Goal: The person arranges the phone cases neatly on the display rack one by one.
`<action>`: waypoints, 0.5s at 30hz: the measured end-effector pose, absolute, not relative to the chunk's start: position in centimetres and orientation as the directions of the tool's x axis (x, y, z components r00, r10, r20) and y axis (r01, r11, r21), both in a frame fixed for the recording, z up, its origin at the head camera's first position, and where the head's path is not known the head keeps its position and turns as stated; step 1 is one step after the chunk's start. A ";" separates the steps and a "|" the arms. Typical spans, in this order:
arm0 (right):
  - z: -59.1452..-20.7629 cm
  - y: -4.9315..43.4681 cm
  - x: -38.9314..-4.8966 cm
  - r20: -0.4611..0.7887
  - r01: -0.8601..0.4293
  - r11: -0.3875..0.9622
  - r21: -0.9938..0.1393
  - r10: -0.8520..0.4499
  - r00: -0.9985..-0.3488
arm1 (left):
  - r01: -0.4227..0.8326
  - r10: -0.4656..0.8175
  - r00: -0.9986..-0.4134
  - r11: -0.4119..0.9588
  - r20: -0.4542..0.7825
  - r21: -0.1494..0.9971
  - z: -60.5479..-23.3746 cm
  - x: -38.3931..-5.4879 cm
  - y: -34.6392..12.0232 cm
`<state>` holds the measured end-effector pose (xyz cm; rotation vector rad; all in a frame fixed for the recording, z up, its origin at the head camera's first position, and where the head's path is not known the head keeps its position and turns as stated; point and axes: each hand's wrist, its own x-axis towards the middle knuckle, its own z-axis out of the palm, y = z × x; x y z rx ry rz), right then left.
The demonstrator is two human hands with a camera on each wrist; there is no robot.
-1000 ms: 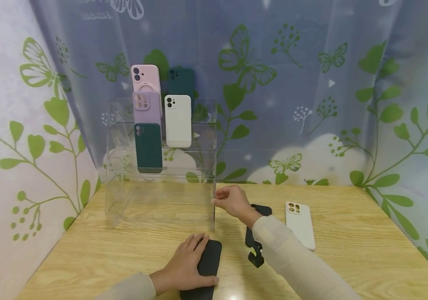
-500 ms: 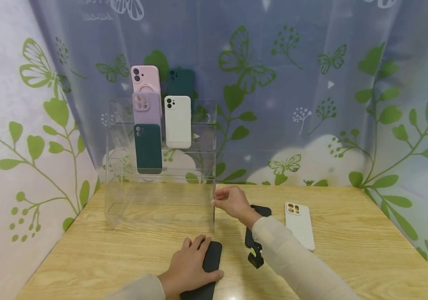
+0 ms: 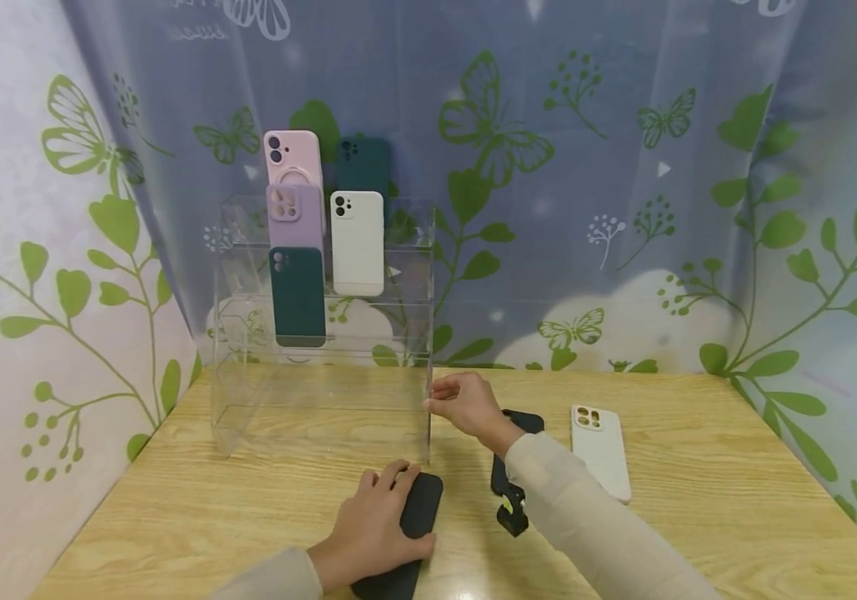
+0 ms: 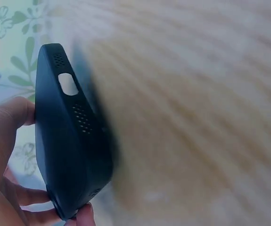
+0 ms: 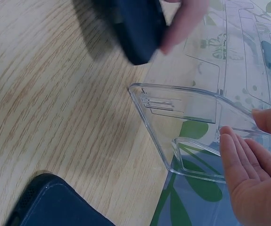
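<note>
My left hand [image 3: 372, 529] grips a black phone case [image 3: 423, 504] near the table's front edge, thumb on one side and fingers on the other. In the left wrist view, the case's end with a port cutout and small holes [image 4: 81, 117] shows; at least part of the case is raised. My right hand [image 3: 464, 404] pinches the right side edge of a clear acrylic display stand [image 3: 323, 392]. The right wrist view shows its thumb and fairly straight fingers at the stand's side panel [image 5: 196, 106]; the exact contact is hard to see.
On the stand's tiers stand pink [image 3: 292, 154], lilac [image 3: 301, 221], white [image 3: 357, 242] and dark green cases [image 3: 298, 292], with another green case [image 3: 363, 162] behind. Right of the stand, another black case [image 3: 524, 421] lies partly under my right forearm, beside a white case [image 3: 599, 450].
My left hand has shifted over the black case, its fingers bending round the sides. The case has moved slightly and turned a little. My right hand stays at the stand's edge.
</note>
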<state>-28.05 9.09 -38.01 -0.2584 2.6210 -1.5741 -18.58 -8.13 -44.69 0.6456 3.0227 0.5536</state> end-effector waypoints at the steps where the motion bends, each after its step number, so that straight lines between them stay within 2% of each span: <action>1: -38.0 9.1 -28.0 0.027 -0.110 0.463 -0.879 -0.183 -0.983 | 0.396 0.394 -0.916 0.852 0.081 0.341 -44.4 -18.5 -8.3; 7: -38.1 9.1 -28.1 0.028 -0.111 0.468 -0.877 -0.182 -0.983 | 0.378 0.346 -0.926 0.857 0.151 0.349 -42.4 -18.7 -9.6; 15: -38.1 9.0 -28.2 0.034 -0.118 0.473 -0.873 -0.182 -0.983 | 0.361 0.257 -0.913 0.871 0.316 0.334 -38.8 -19.8 -11.2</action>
